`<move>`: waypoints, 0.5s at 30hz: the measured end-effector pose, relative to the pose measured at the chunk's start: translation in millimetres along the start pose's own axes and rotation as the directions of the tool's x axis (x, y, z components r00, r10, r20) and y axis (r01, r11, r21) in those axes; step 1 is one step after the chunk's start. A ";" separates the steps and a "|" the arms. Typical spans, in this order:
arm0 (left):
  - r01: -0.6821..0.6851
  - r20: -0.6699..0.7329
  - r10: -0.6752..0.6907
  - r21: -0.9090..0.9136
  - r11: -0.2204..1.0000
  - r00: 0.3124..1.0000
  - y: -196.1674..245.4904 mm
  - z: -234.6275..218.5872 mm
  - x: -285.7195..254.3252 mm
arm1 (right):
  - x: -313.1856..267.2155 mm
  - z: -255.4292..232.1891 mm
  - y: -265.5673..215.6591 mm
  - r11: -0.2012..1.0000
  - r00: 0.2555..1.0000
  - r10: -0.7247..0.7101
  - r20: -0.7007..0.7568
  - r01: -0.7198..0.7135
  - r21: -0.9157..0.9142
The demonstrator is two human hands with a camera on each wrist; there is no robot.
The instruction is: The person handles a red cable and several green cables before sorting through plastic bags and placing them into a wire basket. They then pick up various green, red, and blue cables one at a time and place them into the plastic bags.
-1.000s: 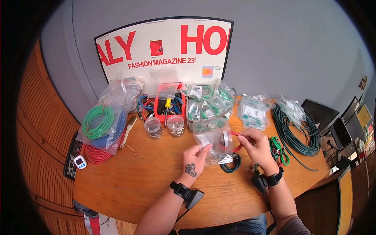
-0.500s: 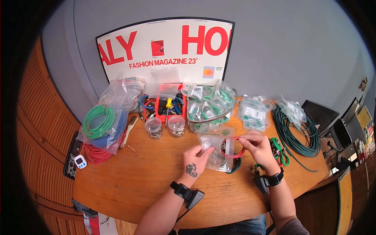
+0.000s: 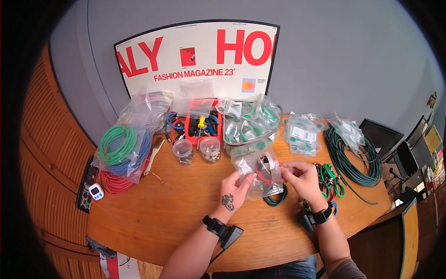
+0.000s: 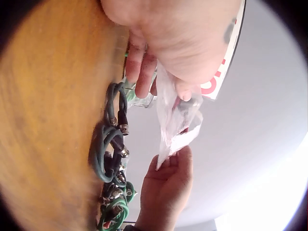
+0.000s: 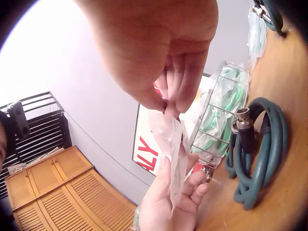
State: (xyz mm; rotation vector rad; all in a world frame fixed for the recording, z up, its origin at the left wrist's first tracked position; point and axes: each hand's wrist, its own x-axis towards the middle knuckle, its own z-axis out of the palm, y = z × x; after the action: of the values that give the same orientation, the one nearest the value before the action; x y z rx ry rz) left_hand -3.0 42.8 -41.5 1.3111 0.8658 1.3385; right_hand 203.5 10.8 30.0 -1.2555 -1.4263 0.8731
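Note:
A clear plastic bag (image 3: 251,188) is held up over the table between both hands. My left hand (image 3: 233,191) grips its left side, thumb lying across the front. Inside shows a coiled red cable (image 3: 261,178) with a white label strip (image 3: 274,168). At the bag's right edge, my right hand (image 3: 301,181) pinches with thumb and fingertips, as the right wrist view also shows. Below and behind the bag lies a dark green coiled cable (image 5: 264,159) with metal connectors (image 5: 243,115).
Behind stand two clear tubs (image 3: 210,151), a red bin (image 3: 190,128) with a yellow screwdriver (image 3: 201,122), and a wire basket (image 5: 208,108) of bagged green cables. Coiled cables (image 3: 118,144) lie left. Small green cables (image 3: 331,179) and a large dark coil (image 3: 350,162) lie right.
The red cable loop, earlier sticking out at the right with my right fingers on it, now sits further inside the bag. My right fingers have shifted to the bag's right edge.

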 end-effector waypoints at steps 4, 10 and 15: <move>0.028 0.047 -0.026 -0.031 0.999 0.999 2.8 -0.7 0.4 | -3.3 4.7 5.7 0.976 0.991 0.105 0.086 -0.119 0.183; 0.100 0.118 -0.088 -0.099 0.990 0.989 4.9 -3.9 1.6 | -4.5 14.1 24.3 0.941 0.950 0.198 0.240 -0.253 0.225; 0.328 0.337 -0.199 -0.387 0.862 0.920 3.3 -4.4 -1.2 | -9.1 18.2 34.7 0.976 0.982 -0.056 0.180 0.016 0.218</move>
State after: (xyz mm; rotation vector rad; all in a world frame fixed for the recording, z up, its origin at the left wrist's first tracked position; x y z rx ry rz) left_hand -8.1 41.7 -39.2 0.9564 0.4831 1.0138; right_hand 194.3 10.5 -9.2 -1.0029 -1.4503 1.1120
